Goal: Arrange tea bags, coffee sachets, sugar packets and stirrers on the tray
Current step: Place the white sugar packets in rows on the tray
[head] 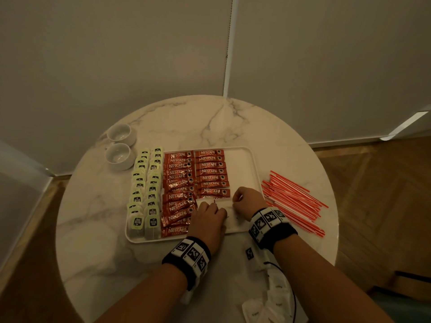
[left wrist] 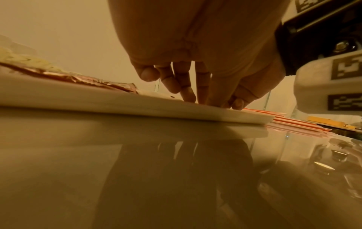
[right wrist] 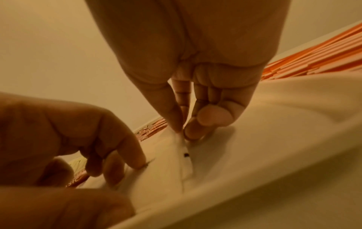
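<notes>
A white tray (head: 245, 159) on the round marble table holds two columns of green-tagged tea bags (head: 147, 190) and two columns of red coffee sachets (head: 186, 183). White sugar packets (head: 224, 203) lie at the tray's front right. My left hand (head: 210, 215) presses its fingertips (right wrist: 137, 161) down on them, thumb apart. My right hand (head: 242, 197) pinches the edge of one sugar packet (right wrist: 182, 162) between thumb and forefinger (right wrist: 182, 130). Orange stirrers (head: 293, 201) lie on the table, right of the tray. The left wrist view shows the fingers (left wrist: 188, 94) over the tray rim (left wrist: 117, 105).
Two small white cups (head: 119, 152) stand at the back left of the table. More loose white sugar packets (head: 272, 297) lie on the table (head: 210, 127) in front of the tray, under my right forearm. Pale walls close in behind; wooden floor shows beside the table.
</notes>
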Available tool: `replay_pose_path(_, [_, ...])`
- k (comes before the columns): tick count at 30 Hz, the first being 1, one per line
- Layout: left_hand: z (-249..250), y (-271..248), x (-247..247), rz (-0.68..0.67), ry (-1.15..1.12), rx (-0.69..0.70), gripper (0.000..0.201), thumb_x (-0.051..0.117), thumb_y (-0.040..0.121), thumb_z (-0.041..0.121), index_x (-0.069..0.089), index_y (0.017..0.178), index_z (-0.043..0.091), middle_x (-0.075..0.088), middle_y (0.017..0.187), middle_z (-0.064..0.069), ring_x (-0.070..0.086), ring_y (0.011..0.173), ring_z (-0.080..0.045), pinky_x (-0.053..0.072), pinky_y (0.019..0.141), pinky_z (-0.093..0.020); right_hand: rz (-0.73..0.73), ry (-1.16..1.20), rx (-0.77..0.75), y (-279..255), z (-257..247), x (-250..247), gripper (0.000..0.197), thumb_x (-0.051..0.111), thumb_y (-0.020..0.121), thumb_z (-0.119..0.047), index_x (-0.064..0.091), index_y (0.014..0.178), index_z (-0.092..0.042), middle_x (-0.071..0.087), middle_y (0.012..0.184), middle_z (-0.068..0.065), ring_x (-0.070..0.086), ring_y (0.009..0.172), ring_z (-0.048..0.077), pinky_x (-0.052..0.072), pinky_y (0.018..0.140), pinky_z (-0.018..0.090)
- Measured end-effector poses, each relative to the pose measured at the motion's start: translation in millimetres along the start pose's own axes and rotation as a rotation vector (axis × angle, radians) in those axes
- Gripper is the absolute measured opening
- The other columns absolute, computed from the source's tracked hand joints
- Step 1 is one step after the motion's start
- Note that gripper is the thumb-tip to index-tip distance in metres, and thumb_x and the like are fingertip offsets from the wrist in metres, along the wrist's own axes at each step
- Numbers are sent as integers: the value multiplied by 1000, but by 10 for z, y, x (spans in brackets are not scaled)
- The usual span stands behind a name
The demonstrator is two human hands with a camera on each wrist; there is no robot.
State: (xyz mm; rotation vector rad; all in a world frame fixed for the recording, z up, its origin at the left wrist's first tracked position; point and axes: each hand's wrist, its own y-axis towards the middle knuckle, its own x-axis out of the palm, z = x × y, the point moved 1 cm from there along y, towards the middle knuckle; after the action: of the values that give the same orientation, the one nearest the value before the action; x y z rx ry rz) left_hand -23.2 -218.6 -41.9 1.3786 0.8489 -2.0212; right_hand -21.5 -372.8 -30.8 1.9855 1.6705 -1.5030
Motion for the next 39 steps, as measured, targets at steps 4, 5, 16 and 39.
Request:
replay_pose_path(4, [4, 6, 1, -5, 1, -1, 30, 47, 92, 31, 49, 122, 25, 50, 125, 2, 38, 114, -21, 38, 94, -38, -32, -3, -6, 0, -3, -23, 18, 56, 84, -7, 61, 81, -24, 62, 88, -3, 61, 89, 17, 50, 80, 28])
replay_pose_path(5, [4, 6, 0, -7, 3, -1, 30, 48, 92, 31, 48, 122, 25, 49, 125, 2, 38, 114, -22, 38, 95, -38, -37, -4, -4, -2, -4, -26, 19, 56, 84, -6, 61, 82, -24, 62, 88, -3, 61, 88, 18, 50, 78, 28])
replay_pose_path(16, [32, 7, -1, -2, 37, 16, 30, 46, 93, 27, 51, 122, 22, 51, 124, 0, 39, 113, -24, 39, 91, -38, -57, -21, -57, -33, 14, -28, 17, 60, 83, -8, 61, 92, -22, 62, 92, -2, 60, 85, 16, 51, 76, 26])
replay_pose_path(39, [-3, -8, -86, 8, -11, 76, 29, 43, 95, 29, 53, 121, 21, 50, 123, 0, 37, 115, -22, 36, 93, -36, -54, -103, -135, 15, -153, -133, 5, 58, 85, -14, 55, 88, -17, 58, 89, -1, 54, 78, 15, 40, 66, 23])
